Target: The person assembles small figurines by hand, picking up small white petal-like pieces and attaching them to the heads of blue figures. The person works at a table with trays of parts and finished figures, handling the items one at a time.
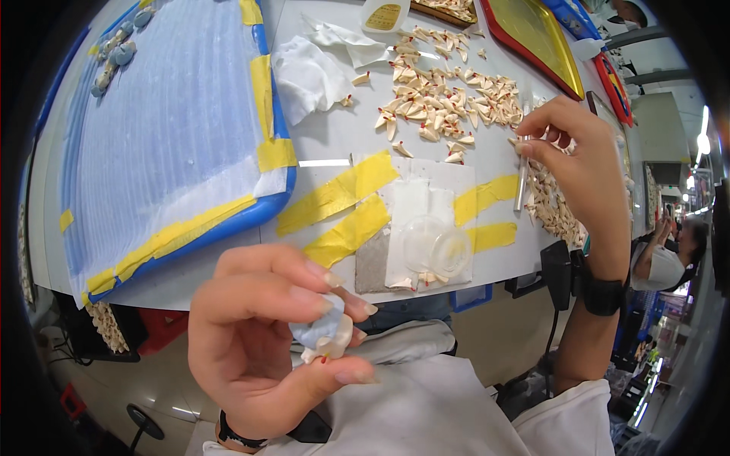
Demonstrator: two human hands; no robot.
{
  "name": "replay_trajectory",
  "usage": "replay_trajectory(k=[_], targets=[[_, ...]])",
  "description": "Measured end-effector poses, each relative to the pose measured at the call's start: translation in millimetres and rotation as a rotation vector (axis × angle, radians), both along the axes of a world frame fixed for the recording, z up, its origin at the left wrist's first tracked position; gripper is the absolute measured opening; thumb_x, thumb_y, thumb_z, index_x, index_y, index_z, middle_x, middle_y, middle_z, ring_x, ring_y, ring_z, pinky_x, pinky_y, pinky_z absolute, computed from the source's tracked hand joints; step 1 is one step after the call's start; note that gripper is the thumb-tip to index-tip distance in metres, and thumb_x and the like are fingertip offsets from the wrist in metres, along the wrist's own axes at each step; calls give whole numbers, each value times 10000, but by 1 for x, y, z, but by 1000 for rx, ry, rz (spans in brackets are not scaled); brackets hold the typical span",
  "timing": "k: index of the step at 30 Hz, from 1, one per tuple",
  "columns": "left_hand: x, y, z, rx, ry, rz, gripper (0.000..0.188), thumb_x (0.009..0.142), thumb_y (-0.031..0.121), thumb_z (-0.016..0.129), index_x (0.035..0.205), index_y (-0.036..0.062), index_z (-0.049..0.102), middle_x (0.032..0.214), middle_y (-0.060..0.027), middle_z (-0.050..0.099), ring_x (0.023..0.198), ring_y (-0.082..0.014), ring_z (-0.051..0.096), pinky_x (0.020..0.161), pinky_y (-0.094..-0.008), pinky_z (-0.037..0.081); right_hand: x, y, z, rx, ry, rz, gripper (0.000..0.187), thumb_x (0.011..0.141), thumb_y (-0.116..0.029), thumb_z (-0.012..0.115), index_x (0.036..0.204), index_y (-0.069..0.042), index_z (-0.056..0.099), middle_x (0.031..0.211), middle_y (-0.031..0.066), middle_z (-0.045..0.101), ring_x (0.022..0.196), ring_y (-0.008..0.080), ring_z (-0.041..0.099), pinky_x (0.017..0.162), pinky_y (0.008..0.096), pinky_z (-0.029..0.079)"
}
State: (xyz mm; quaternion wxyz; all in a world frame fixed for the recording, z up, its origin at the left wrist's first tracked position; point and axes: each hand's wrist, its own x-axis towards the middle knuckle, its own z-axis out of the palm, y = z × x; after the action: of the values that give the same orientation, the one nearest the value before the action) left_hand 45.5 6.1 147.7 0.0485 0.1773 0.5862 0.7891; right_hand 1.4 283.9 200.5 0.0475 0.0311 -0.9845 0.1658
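Close to the camera, my left hand (262, 334) pinches a small light-blue and cream figurine (323, 327) between thumb and fingers. A red and yellow spot shows on the figurine's lower edge. My right hand (570, 144) reaches to the right part of the table, thumb and forefinger closed at a small cream piece (515, 141). A thin clear strip (522, 186) lies under those fingertips. Left of it spreads a pile of cream, pointed pieces with red tips (433, 99); more cream pieces (559, 201) lie below my right hand.
A blue-rimmed tray (167, 152) lined with pale ridged sheet holds several blue-grey figurines (118, 53) at its far left. Small clear cups (449, 252) sit on white paper beside yellow tape (342, 190). White tissue (308, 72), a bottle (384, 14) and a gold tray (536, 38) stand farther back.
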Motion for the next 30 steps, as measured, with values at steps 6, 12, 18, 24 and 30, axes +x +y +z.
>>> replay_trajectory(k=[6, 12, 18, 24, 30], targets=[[-5, 5, -6, -21, 25, -48, 528, 631, 182, 805, 974, 43, 428, 983, -110, 429, 698, -176, 576, 547, -207, 480, -3, 6, -12, 206, 90, 197, 80, 693, 5, 587, 733, 13, 518, 698, 133, 532, 698, 299, 519, 631, 355, 407], [-6, 4, -5, -55, 45, -87, 508, 638, 158, 794, 977, 42, 434, 977, -114, 437, 679, -185, 582, 539, -213, 485, 7, 6, -2, 178, 23, 195, 95, 685, 1, 563, 756, 14, 502, 706, 127, 531, 668, 269, 520, 617, 333, 419], [-1, 0, -2, -33, -15, -100, 494, 642, 128, 783, 978, 41, 432, 977, -115, 437, 687, -190, 583, 543, -224, 488, 37, -10, 10, -281, 184, -40, 175, 673, 63, 537, 842, 19, 524, 784, 45, 574, 684, 78, 495, 655, 200, 414], [2, 2, 2, 74, -136, -167, 468, 660, 85, 768, 986, 27, 438, 989, -133, 450, 767, -220, 598, 607, -240, 514, 65, -30, 16, -607, 127, -24, 155, 733, 90, 526, 874, 27, 543, 853, 99, 534, 787, 125, 509, 700, 209, 397], [-6, -6, -3, -60, 61, -281, 489, 644, 74, 778, 1011, 25, 459, 998, -162, 503, 869, -240, 586, 683, -274, 526, 64, -57, 4, -734, 95, 18, 169, 668, 105, 587, 796, 1, 548, 805, 112, 543, 743, 154, 521, 664, 234, 417]])
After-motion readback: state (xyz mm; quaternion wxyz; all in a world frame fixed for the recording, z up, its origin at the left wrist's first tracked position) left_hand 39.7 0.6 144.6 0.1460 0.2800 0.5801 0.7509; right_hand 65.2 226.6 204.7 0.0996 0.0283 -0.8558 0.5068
